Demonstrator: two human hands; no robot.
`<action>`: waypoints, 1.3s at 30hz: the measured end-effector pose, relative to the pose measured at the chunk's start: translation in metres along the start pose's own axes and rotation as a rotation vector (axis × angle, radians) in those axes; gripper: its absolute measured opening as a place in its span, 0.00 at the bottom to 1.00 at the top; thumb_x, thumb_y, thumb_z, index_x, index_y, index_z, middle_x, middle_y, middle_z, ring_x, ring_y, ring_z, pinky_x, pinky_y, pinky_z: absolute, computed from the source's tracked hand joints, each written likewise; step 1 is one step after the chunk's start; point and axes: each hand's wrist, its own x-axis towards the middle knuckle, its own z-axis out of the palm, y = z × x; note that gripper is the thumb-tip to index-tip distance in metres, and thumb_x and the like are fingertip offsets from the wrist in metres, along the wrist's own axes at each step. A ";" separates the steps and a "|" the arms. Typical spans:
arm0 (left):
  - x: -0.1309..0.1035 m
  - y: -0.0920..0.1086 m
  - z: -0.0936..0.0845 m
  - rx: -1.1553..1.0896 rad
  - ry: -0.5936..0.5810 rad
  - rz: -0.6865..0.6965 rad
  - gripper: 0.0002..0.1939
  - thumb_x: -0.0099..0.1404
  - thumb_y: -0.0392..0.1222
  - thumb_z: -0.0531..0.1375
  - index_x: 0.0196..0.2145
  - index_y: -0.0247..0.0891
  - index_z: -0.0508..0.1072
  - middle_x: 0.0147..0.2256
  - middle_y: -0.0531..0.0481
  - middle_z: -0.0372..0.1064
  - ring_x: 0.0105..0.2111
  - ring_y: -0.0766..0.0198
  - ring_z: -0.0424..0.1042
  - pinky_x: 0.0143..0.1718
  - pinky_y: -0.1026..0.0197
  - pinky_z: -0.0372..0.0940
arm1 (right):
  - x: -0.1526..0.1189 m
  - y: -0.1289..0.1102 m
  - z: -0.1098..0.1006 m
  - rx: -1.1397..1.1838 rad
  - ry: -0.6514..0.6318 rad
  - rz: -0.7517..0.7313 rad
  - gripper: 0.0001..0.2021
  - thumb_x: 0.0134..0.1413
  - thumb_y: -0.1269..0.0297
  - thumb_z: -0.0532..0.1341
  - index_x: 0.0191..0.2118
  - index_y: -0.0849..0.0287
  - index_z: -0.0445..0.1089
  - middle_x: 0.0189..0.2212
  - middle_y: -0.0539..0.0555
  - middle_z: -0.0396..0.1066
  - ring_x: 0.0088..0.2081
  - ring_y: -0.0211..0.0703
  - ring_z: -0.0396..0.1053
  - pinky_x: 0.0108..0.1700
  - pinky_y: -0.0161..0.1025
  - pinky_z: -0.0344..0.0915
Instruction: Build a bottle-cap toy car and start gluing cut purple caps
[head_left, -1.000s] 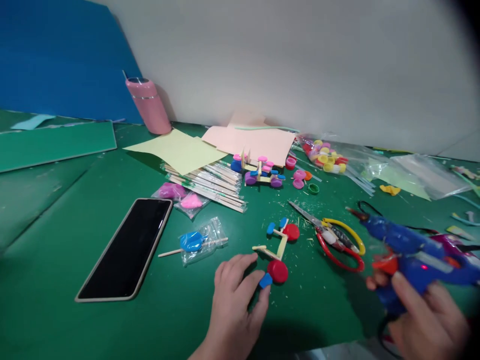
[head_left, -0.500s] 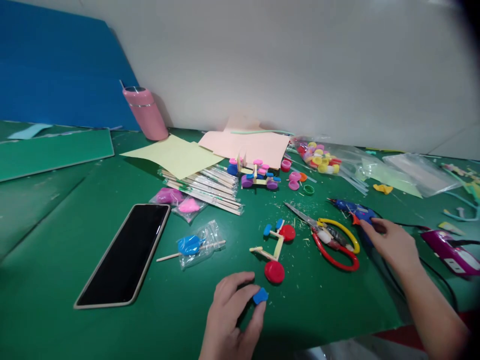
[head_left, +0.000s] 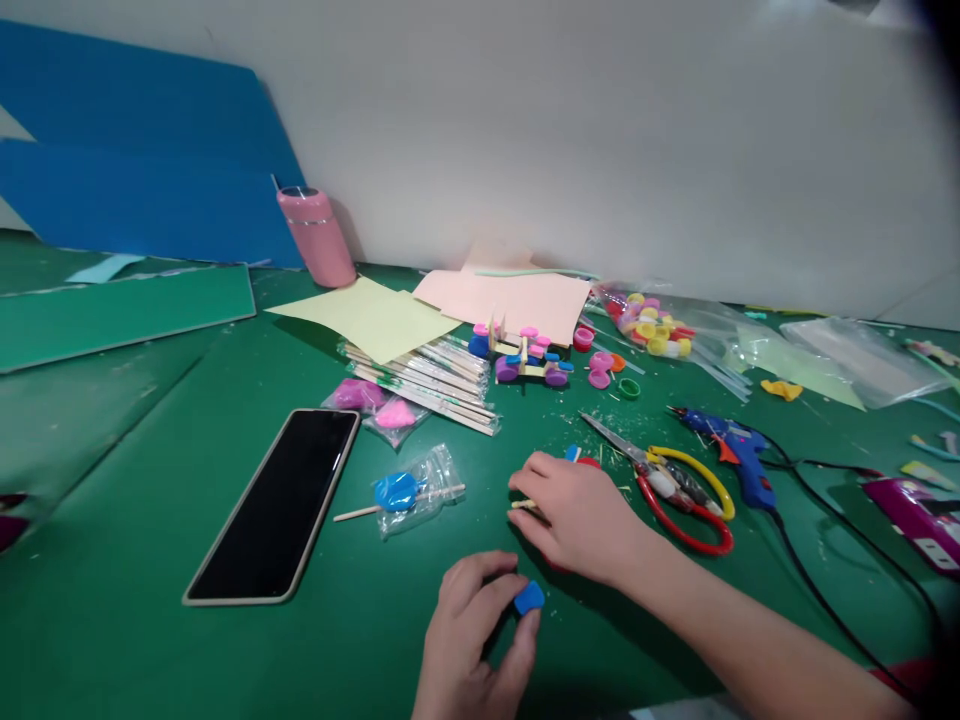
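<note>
Near the front edge of the green worktop (head_left: 225, 660), the left hand (head_left: 476, 630) has its thumb and forefinger pressed on a small blue piece (head_left: 529, 598), which is held between their tips. The right hand (head_left: 581, 512) is placed just beyond it, farther from the front edge, over a small stick frame (head_left: 523, 504). One pale stick end of this frame shows between the thumb and the fingers, and a red disc (head_left: 590, 462) shows partly behind the hand. The palm covers most of the frame, so I cannot tell whether these fingers are clamped on it or only around it.

To the right of this hand lie open scissors (head_left: 661, 484) with one red and one yellow handle. Nearer the right edge of the worktop rests a blue glue gun (head_left: 739, 455), its nozzle pointing to the left. On the left side, a blue lump (head_left: 396, 491) in a clear wrapper lies with a stick beside a dark-screened phone (head_left: 277, 510). Toward the back edge stands a small model (head_left: 529, 372) with purple wheels.
</note>
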 end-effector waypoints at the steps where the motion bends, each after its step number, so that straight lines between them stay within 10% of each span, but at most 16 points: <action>1: 0.000 0.000 0.000 -0.005 0.002 -0.002 0.10 0.53 0.32 0.59 0.35 0.38 0.69 0.36 0.44 0.70 0.35 0.61 0.72 0.35 0.60 0.70 | 0.002 0.001 0.002 -0.002 0.005 -0.004 0.06 0.51 0.67 0.56 0.30 0.59 0.70 0.28 0.53 0.67 0.30 0.41 0.68 0.30 0.35 0.62; 18: 0.038 0.002 -0.014 -0.068 0.142 -0.195 0.06 0.53 0.33 0.58 0.30 0.36 0.72 0.34 0.44 0.71 0.34 0.61 0.72 0.34 0.62 0.69 | 0.014 0.011 0.017 0.316 0.547 0.197 0.13 0.55 0.66 0.54 0.45 0.61 0.66 0.35 0.55 0.65 0.33 0.39 0.68 0.35 0.35 0.66; 31: 0.057 -0.004 -0.009 -0.221 0.109 -0.251 0.06 0.54 0.31 0.57 0.30 0.37 0.72 0.36 0.45 0.70 0.36 0.62 0.71 0.37 0.60 0.67 | -0.028 0.013 -0.014 0.483 0.426 0.204 0.18 0.51 0.65 0.57 0.50 0.54 0.61 0.39 0.54 0.60 0.24 0.33 0.63 0.27 0.35 0.65; 39: 0.070 -0.009 -0.014 -0.198 0.030 -0.267 0.07 0.55 0.31 0.56 0.31 0.36 0.73 0.34 0.45 0.68 0.34 0.63 0.69 0.33 0.62 0.66 | -0.019 0.046 -0.010 -0.037 0.206 0.048 0.24 0.47 0.60 0.59 0.52 0.55 0.59 0.50 0.58 0.58 0.52 0.55 0.53 0.51 0.53 0.54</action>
